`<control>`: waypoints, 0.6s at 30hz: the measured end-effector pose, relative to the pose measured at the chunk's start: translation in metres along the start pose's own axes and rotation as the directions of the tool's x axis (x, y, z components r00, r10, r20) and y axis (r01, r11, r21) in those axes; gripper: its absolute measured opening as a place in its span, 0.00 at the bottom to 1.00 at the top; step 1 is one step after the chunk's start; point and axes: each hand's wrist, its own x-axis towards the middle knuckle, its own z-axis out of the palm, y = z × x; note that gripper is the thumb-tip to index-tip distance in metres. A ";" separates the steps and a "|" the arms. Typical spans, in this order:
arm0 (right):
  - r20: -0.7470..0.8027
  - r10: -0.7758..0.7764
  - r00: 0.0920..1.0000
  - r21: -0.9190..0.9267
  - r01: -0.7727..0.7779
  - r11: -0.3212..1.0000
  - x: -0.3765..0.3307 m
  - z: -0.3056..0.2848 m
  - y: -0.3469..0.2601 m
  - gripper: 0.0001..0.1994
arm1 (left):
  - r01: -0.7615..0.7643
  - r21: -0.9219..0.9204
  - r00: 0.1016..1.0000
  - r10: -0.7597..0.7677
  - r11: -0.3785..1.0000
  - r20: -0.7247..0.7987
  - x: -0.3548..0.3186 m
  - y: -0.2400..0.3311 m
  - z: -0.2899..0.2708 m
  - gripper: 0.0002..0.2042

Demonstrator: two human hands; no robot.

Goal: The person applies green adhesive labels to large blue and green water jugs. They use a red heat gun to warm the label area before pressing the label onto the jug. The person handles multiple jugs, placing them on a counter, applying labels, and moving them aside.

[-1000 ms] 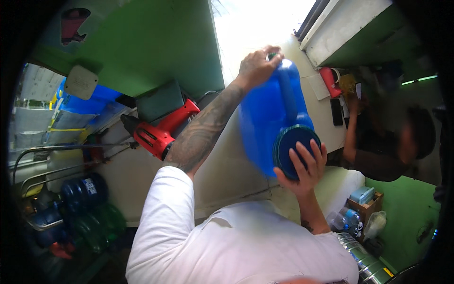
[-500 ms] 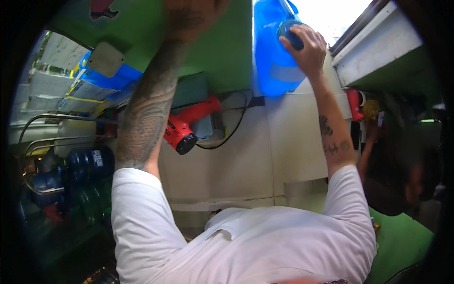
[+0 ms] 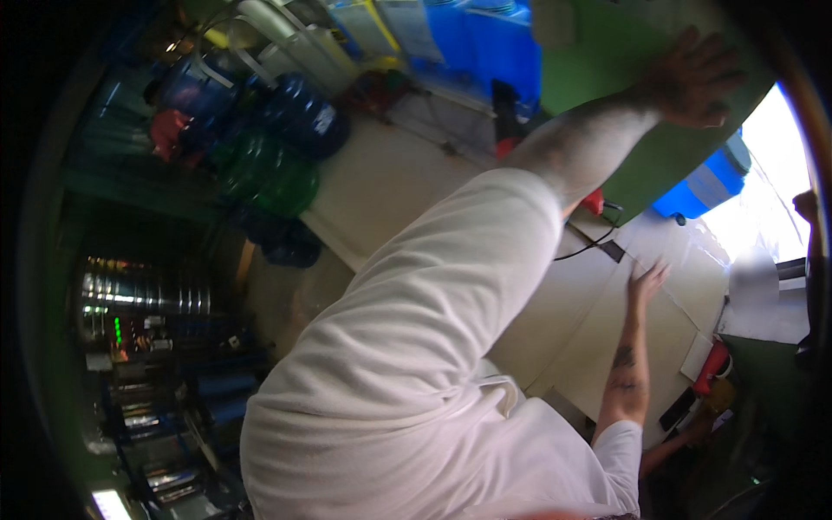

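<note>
My left hand is stretched far out with its fingers spread against the green wall, holding nothing. Low over the pale countertop is my right hand, empty and with its fingers extended; whether it touches the surface I cannot tell. Beyond it, a blue plastic jug stands by the bright window opening. My left forearm mostly hides a red power tool, whose dark cord loops onto the counter.
Several large water bottles, one of them a green bottle, stand at the left. More blue containers line the far side. Shiny metal equipment fills the lower left. Another person's arm shows at the lower right, near a red object.
My right hand has let go of the blue jug's cap and come down over the counter. The view has swung left, and my left hand now shows fully with fingers spread.
</note>
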 end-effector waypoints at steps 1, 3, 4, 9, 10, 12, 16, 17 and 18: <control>0.328 0.111 0.938 -0.127 -0.072 0.989 -0.071 0.004 0.004 0.44 | -0.020 0.040 0.999 0.018 0.999 0.038 0.003 -0.001 -0.008 0.31; 0.481 0.186 0.857 -0.215 -0.091 0.972 -0.188 -0.002 0.010 0.46 | 0.032 -0.186 0.994 -0.012 0.982 0.106 -0.001 0.002 -0.033 0.29; 0.511 0.257 0.820 -0.258 -0.139 0.956 -0.230 -0.013 0.011 0.47 | 0.049 -0.322 0.998 -0.032 0.946 0.059 -0.004 0.005 -0.048 0.28; 0.577 0.309 0.756 -0.298 -0.156 0.942 -0.334 -0.083 0.006 0.42 | 0.257 -0.659 0.958 -0.095 0.707 0.271 -0.160 0.048 -0.200 0.35; 0.584 0.320 0.746 -0.303 -0.166 0.938 -0.341 -0.091 0.005 0.42 | 0.392 -0.731 0.902 -0.076 0.559 0.426 -0.213 0.055 -0.249 0.35; 0.617 0.392 0.682 -0.355 -0.204 0.913 -0.353 -0.099 -0.003 0.42 | 0.740 -0.544 0.611 -0.057 0.395 0.790 -0.324 0.061 -0.351 0.36; 0.597 0.461 0.656 -0.414 -0.240 0.878 -0.351 -0.083 -0.029 0.41 | 0.953 0.224 -0.193 -0.162 0.202 0.968 -0.498 0.031 -0.541 0.41; 0.611 0.453 0.650 -0.423 -0.215 0.880 -0.343 -0.075 -0.042 0.41 | 0.961 0.261 -0.218 -0.330 0.091 0.918 -0.523 0.005 -0.574 0.42; 0.622 0.465 0.630 -0.453 -0.196 0.870 -0.339 -0.069 -0.060 0.40 | 0.933 0.359 -0.294 -0.528 0.023 0.797 -0.540 -0.030 -0.601 0.43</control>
